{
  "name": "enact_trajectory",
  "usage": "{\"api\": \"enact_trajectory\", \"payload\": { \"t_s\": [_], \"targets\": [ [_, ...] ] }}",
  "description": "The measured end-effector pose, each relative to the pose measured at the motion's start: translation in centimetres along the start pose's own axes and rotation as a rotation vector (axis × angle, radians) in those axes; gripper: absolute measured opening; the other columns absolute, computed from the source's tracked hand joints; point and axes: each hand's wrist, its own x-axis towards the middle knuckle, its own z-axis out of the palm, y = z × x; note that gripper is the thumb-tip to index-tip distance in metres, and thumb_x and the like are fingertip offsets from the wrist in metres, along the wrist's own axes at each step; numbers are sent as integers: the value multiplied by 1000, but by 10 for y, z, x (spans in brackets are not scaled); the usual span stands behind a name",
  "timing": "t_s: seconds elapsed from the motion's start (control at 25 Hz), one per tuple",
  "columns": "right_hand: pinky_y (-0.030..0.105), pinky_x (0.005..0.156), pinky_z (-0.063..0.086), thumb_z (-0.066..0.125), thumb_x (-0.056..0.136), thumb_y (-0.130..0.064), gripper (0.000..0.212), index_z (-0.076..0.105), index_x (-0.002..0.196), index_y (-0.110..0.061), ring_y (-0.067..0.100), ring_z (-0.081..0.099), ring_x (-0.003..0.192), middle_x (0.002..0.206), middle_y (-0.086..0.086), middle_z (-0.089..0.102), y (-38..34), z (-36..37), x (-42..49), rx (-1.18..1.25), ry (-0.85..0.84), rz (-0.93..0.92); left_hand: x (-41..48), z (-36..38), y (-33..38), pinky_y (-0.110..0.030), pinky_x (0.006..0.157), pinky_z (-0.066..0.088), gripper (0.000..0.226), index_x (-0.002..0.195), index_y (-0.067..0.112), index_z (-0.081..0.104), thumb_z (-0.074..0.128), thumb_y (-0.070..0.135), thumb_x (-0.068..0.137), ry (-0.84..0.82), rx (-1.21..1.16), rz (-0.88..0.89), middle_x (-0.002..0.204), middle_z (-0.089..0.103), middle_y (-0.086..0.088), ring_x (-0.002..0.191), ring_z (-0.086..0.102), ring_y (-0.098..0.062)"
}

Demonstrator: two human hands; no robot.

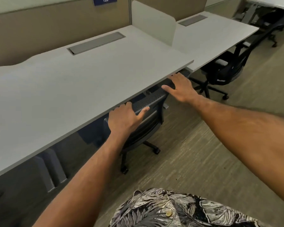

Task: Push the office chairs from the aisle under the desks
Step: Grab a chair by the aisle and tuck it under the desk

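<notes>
A black mesh-backed office chair (pixel 152 102) stands tucked against the front edge of the near grey desk (pixel 82 76), its seat hidden under the desktop. My left hand (pixel 123 119) rests flat on the left part of the chair's top rail, fingers spread. My right hand (pixel 180 87) lies on the rail's right end, fingers apart and reaching toward the desk edge. Neither hand is wrapped around the rail. A second black chair (pixel 223 69) sits pushed under the neighbouring desk (pixel 208 35) to the right.
A pale divider panel (pixel 154 22) separates the two desks. Desk legs (pixel 52 169) stand under the near desk at left. Another black chair (pixel 274 27) stands in the far right corner. Striped carpet (pixel 203 153) covers the aisle.
</notes>
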Motion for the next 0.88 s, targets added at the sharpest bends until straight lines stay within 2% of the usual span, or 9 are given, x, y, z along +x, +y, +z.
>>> {"api": "enact_trajectory", "payload": {
  "t_s": [0.08,0.2,0.24,0.32,0.4,0.48,0.72,0.8,0.88],
  "targets": [
    [57,122,15,39,100,-64,64,56,140,-18,30,37,143,149,11,50,10,4,15,-57,18,-23,3,0,0,-37,56,45,87,84,20,57,15,96,80,10,25,-1,66,55,4,57,50,-18],
    [54,110,30,28,94,-70,68,73,101,-20,32,59,112,105,7,69,8,5,39,-128,61,-102,14,-2,-3,-31,50,34,89,84,22,58,14,99,77,2,43,-17,63,52,8,52,42,-11],
    [54,107,32,25,91,-71,70,74,93,-22,31,61,103,94,4,69,5,5,45,-118,70,-122,18,-3,-5,-30,50,36,89,84,23,59,14,100,76,3,40,-32,63,53,8,53,44,-11],
    [54,107,31,23,92,-71,69,75,91,-25,29,62,98,86,-1,65,1,4,58,-123,57,-145,27,-2,-9,-32,56,46,90,85,25,62,16,101,74,8,40,-69,65,57,8,56,51,-14],
    [55,109,30,26,95,-73,69,75,96,-26,27,62,101,91,-1,68,3,5,68,-149,21,-181,32,-1,-10,-33,60,48,91,88,25,64,17,102,73,-10,49,-99,68,59,8,60,54,-15],
    [57,111,28,29,95,-76,69,74,102,-25,28,60,107,100,1,70,2,5,74,-134,-9,-229,34,-2,-10,-33,62,43,95,95,26,67,16,103,72,-25,55,-121,75,64,7,65,56,-16],
    [59,111,24,36,89,-82,74,68,122,-24,30,53,122,120,5,66,-6,5,86,-65,-98,-341,48,-10,-29,-33,71,39,99,122,29,66,20,101,72,-28,48,-138,106,73,4,96,66,-25],
    [60,111,23,37,88,-83,76,66,125,-24,30,51,125,124,5,64,-10,7,89,-52,-108,-365,52,-12,-35,-33,71,39,96,118,29,67,22,101,72,-33,54,-156,104,73,4,95,66,-25],
    [60,111,21,35,87,-84,78,64,128,-25,30,49,128,128,5,62,-9,10,92,-56,-117,-386,56,-10,-37,-33,66,40,96,109,28,68,20,102,72,-48,83,-157,91,70,5,83,63,-23]
  ]
}}
